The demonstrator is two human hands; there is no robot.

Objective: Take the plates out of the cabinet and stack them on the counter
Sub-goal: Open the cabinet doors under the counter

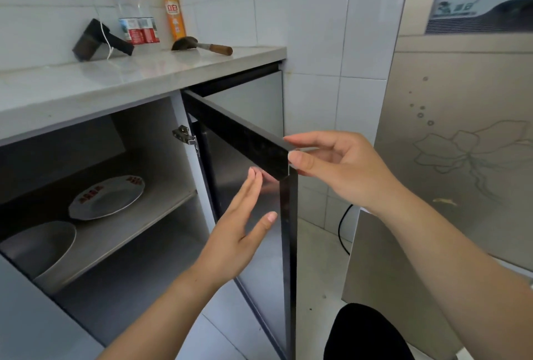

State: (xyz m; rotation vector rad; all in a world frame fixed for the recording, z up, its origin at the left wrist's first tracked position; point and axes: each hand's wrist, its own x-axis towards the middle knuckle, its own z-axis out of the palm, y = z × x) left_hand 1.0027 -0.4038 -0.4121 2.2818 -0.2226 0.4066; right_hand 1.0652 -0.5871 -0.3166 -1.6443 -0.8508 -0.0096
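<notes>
In the open cabinet (144, 134) under the bench (115, 79), a pale dish (37, 247), plate or bowl is hard to tell, sits at the left front of the shelf (138, 224). A red-patterned plate (106, 196) lies flat just beside it, farther back. Your left hand (239, 232) is spread wide, fingers straight, with its fingertips at the inner face of the swung-out cabinet door (230, 126). Your right hand (340, 166) pinches the door's top outer corner between thumb and fingers. A beige appliance (461, 157) with a flower motif stands at far right.
</notes>
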